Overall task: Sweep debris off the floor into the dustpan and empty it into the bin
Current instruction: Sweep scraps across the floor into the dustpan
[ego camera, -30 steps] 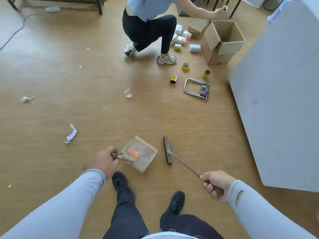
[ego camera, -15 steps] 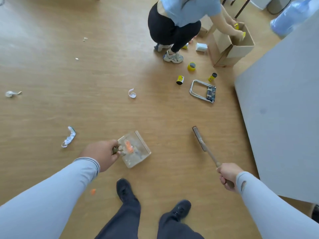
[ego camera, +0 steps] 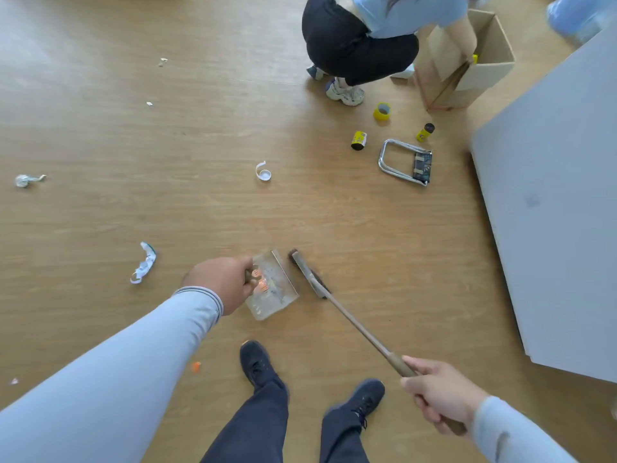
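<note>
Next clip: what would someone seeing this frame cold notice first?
Probably the two hands low in the frame: the left hand grips a clear dustpan holding something orange, and the right hand holds a long-handled brush right beside the pan's edge. After that, a crouching person at the top reaching into a cardboard box.

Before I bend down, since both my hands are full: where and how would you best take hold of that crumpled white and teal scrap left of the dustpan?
Pinch the crumpled scrap at its narrow middle, coming straight down from above. It lies flat and stretched along the floor, with bare boards around it, so fingers probably close best across its width.
</note>
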The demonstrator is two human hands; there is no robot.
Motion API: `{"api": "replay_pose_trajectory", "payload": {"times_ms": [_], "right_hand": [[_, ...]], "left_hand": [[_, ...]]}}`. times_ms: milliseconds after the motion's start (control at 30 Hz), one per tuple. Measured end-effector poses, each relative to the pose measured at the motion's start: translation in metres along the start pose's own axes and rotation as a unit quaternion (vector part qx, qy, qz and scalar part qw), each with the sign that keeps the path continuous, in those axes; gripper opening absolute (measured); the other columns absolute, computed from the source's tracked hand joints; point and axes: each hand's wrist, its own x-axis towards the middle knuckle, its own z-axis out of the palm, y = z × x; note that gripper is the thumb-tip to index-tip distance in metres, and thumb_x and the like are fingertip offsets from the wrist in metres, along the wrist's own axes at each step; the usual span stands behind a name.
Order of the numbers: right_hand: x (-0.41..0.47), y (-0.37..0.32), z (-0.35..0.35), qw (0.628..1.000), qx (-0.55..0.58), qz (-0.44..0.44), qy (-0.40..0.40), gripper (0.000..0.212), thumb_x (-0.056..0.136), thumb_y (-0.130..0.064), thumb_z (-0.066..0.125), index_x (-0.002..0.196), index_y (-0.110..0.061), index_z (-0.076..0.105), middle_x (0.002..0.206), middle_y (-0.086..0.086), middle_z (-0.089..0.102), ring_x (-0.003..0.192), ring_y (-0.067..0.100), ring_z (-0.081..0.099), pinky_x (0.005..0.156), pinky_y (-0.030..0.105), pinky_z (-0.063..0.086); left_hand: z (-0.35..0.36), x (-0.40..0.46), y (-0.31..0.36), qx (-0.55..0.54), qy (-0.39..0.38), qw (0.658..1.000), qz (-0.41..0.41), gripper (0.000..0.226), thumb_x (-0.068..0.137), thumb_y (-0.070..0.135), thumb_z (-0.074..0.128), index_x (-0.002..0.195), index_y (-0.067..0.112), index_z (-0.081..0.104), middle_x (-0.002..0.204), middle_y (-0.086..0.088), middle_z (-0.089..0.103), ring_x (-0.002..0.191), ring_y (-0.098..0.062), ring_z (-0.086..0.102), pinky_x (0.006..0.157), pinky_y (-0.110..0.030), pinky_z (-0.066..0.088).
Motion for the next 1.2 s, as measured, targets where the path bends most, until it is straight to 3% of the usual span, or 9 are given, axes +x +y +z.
{"api": "replay_pose_trajectory", "payload": {"times_ms": [167,300,367,467,600,667,800,1000,1200], "right_hand": [[-0.027,0.003,-0.046,0.999,0.015,-0.029,0.013,0.055,0.099,-0.013,0.058,0.149,-0.031,0.046,0.062,0.009,0.048,0.042,0.017,0.035,0.042,0.022,0.029],[0.012,-0.016,-0.032,0.99,-0.06,-0.06,0.111,0.06,0.099,-0.015,0.053,0.155,-0.031,0.037,0.067,0.007,0.053,0.047,0.02,0.044,0.043,0.024,0.037],[0.038,-0.031,-0.011,0.982,-0.104,-0.056,0.148,0.06,0.1,-0.014,0.048,0.156,-0.031,0.035,0.085,0.005,0.063,0.061,0.023,0.053,0.051,0.027,0.045],[0.05,-0.04,0.035,0.983,-0.141,-0.061,0.102,0.061,0.1,-0.011,0.042,0.158,-0.029,0.031,0.102,0.002,0.059,0.074,0.023,0.053,0.059,0.028,0.044],[0.011,-0.034,0.034,0.993,-0.105,-0.032,-0.03,0.062,0.099,-0.014,0.049,0.157,-0.031,0.032,0.072,0.006,0.052,0.053,0.018,0.043,0.047,0.024,0.033],[-0.01,-0.026,0.001,0.997,-0.055,-0.019,-0.05,0.061,0.098,-0.015,0.056,0.154,-0.03,0.039,0.067,0.008,0.05,0.047,0.016,0.037,0.045,0.023,0.028],[-0.046,-0.014,-0.046,0.999,0.017,-0.024,-0.041,0.051,0.098,-0.014,0.062,0.145,-0.029,0.051,0.068,0.01,0.053,0.046,0.015,0.035,0.041,0.02,0.026],[-0.053,-0.021,-0.046,0.995,0.024,-0.079,0.05,0.047,0.1,-0.013,0.056,0.144,-0.031,0.048,0.063,0.008,0.05,0.043,0.015,0.036,0.042,0.02,0.027],[-0.025,-0.039,-0.059,0.989,0.062,-0.07,0.118,0.018,0.1,-0.011,0.052,0.115,-0.016,0.061,0.062,0.009,0.044,0.039,0.015,0.037,0.046,0.017,0.026]], "left_hand": [[-0.006,-0.002,0.0,0.0,0.01,1.0,0.005,0.022,0.099,0.048,0.051,0.113,0.032,0.056,0.098,0.007,0.069,0.079,-0.021,0.06,0.061,-0.03,0.042],[-0.006,-0.002,0.002,0.007,0.009,1.0,0.002,0.023,0.099,0.048,0.05,0.114,0.032,0.056,0.093,0.008,0.066,0.078,-0.02,0.059,0.059,-0.029,0.041],[-0.005,-0.001,0.004,0.014,0.013,1.0,0.003,0.023,0.099,0.049,0.049,0.114,0.032,0.055,0.093,0.008,0.067,0.078,-0.02,0.061,0.057,-0.029,0.04],[-0.003,0.0,0.006,0.018,0.021,1.0,0.006,0.024,0.1,0.049,0.048,0.114,0.032,0.055,0.094,0.008,0.069,0.078,-0.02,0.063,0.056,-0.029,0.042],[-0.004,-0.002,0.001,0.013,0.019,1.0,0.007,0.025,0.1,0.051,0.048,0.115,0.032,0.055,0.095,0.008,0.07,0.079,-0.019,0.065,0.06,-0.03,0.049],[-0.002,-0.004,-0.002,0.005,0.017,1.0,0.006,0.024,0.099,0.05,0.048,0.114,0.033,0.055,0.093,0.008,0.07,0.079,-0.019,0.066,0.06,-0.03,0.049],[0.003,-0.011,-0.008,-0.003,0.02,1.0,0.012,0.02,0.099,0.049,0.049,0.11,0.033,0.055,0.088,0.009,0.067,0.075,-0.018,0.064,0.059,-0.03,0.048],[-0.005,-0.027,-0.034,-0.048,0.025,0.998,-0.017,0.024,0.096,0.049,0.052,0.115,0.036,0.058,0.093,0.014,0.067,0.085,-0.017,0.066,0.07,-0.029,0.052],[-0.033,-0.039,-0.051,-0.051,0.045,0.997,-0.043,0.025,0.099,0.048,0.052,0.119,0.034,0.058,0.099,0.013,0.065,0.088,-0.018,0.061,0.065,-0.029,0.04]]}}
